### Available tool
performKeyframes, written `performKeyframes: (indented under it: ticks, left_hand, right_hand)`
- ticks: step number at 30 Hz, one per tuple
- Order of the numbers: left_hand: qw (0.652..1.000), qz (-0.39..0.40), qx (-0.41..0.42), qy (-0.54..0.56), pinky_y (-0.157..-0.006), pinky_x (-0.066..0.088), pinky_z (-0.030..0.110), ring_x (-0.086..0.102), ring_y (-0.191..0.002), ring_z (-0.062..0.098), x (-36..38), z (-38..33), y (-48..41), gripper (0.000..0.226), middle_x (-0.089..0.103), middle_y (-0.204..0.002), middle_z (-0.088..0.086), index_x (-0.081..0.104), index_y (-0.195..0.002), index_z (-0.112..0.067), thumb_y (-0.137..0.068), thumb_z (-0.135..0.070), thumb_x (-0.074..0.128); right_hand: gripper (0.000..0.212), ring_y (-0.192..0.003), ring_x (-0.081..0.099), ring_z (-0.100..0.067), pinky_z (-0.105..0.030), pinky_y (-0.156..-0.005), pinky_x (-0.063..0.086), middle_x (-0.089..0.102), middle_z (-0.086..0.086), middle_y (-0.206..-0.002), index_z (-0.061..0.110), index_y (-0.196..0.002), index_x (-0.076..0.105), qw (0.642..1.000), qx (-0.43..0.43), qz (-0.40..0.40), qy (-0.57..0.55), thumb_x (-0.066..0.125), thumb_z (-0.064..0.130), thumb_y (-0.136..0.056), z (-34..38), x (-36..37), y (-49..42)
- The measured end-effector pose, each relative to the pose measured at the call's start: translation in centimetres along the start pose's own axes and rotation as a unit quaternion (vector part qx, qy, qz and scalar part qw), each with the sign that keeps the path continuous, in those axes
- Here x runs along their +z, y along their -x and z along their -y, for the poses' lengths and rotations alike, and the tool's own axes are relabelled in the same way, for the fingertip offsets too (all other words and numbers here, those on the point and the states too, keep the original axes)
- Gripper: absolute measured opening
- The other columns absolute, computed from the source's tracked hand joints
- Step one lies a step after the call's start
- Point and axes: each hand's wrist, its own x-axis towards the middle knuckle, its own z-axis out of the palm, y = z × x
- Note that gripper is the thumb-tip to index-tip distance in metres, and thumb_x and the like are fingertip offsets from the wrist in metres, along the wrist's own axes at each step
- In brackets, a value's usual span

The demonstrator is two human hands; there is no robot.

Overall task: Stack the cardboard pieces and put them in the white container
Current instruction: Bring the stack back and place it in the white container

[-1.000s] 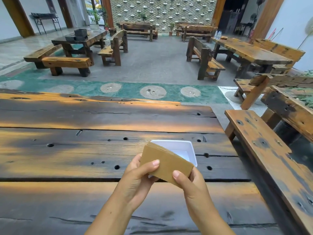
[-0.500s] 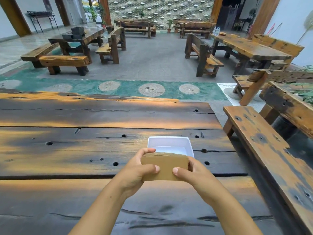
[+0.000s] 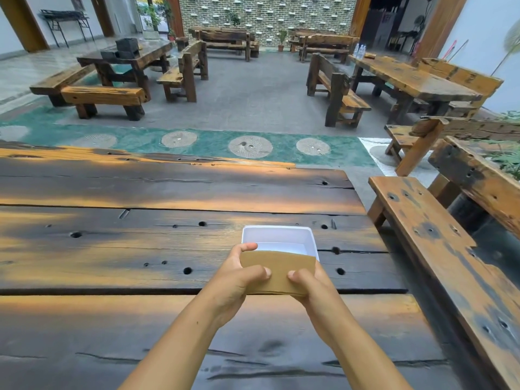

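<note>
Placing step. Left hand (image 3: 237, 280) and right hand (image 3: 311, 282) both clasp the cardboard stack (image 3: 278, 270), apparently squared, above white container's (image 3: 277, 235) near rim on counter (image 3: 140, 249). Next: lower it in level.

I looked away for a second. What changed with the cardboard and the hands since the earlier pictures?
The cardboard stack, tilted a second ago, has been turned level and squared up at the near rim of the white container. The left hand and right hand kept their grip on its ends. The container stayed put on the table, still empty.
</note>
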Motion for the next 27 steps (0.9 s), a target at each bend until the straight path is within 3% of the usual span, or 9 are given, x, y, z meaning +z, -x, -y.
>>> performKeyframes:
  ticks: [6, 10, 15, 19, 22, 27]
  left_hand:
    - [1.000, -0.004, -0.005, 0.004, -0.067, 0.055, 0.025, 0.069, -0.070, 0.014, -0.3, 0.5, -1.5, 0.073, 0.067, -0.096, 0.010, 0.053, -0.126, -0.024, -0.057, -0.012, 0.075]
    - [1.000, 0.006, -0.019, 0.011, -0.067, 0.056, 0.024, 0.071, -0.072, 0.013, -0.6, 0.6, -3.0, 0.079, 0.065, -0.103, 0.011, 0.051, -0.128, -0.024, -0.054, -0.014, 0.078]
    - [0.999, -0.039, -0.030, 0.015, -0.087, 0.056, 0.035, 0.073, -0.094, 0.021, -0.4, 1.1, -7.0, 0.078, 0.068, -0.118, 0.012, 0.047, -0.133, -0.014, -0.063, -0.010, 0.081]
    - [0.996, -0.055, -0.073, -0.004, -0.087, 0.056, 0.033, 0.072, -0.095, 0.027, -0.6, 1.7, -10.5, 0.051, 0.074, -0.114, 0.021, 0.057, -0.127, 0.007, -0.081, -0.002, 0.078]
    - [0.992, -0.088, -0.088, -0.013, -0.081, 0.057, 0.029, 0.072, -0.091, 0.024, -1.4, 2.6, -13.4, 0.036, 0.072, -0.109, 0.018, 0.056, -0.125, 0.009, -0.091, 0.003, 0.068]
    - [0.986, -0.126, -0.075, -0.085, -0.104, 0.053, 0.043, 0.070, -0.098, 0.028, -2.0, 3.7, -18.3, 0.034, 0.071, -0.102, 0.012, 0.061, -0.123, 0.001, -0.090, 0.001, 0.070]
  right_hand:
    - [0.059, -0.090, 0.069, -0.015, -0.043, -0.096, 0.051, 0.074, -0.002, -0.098, 0.013, -0.119, 0.057, 1.000, 0.006, 0.016, 0.003, 0.065, 0.032, -0.063, -0.2, -0.9, -1.9]
    - [0.056, -0.092, 0.071, -0.012, -0.039, -0.092, 0.052, 0.076, 0.000, -0.100, 0.014, -0.118, 0.057, 1.000, 0.005, 0.023, 0.019, 0.066, 0.030, -0.065, -0.3, -1.8, -3.6]
    - [0.047, -0.102, 0.070, -0.023, -0.045, -0.095, 0.057, 0.072, -0.014, -0.116, 0.010, -0.122, 0.059, 1.000, 0.024, -0.008, -0.018, 0.061, 0.019, -0.076, -1.1, -3.2, -7.3]
    - [0.032, -0.100, 0.068, -0.022, -0.041, -0.092, 0.057, 0.070, -0.012, -0.111, 0.007, -0.119, 0.059, 0.999, 0.045, -0.025, -0.002, 0.061, 0.011, -0.088, -1.9, -4.3, -11.1]
    - [0.023, -0.098, 0.069, -0.021, -0.037, -0.090, 0.057, 0.069, -0.011, -0.109, 0.004, -0.116, 0.059, 0.997, 0.073, -0.033, 0.013, 0.059, 0.006, -0.093, -2.8, -5.6, -14.0]
    - [0.027, -0.092, 0.073, -0.017, -0.032, -0.086, 0.058, 0.071, -0.011, -0.107, 0.002, -0.116, 0.056, 0.993, 0.101, -0.052, -0.004, 0.065, 0.008, -0.092, -5.2, -7.0, -18.8]
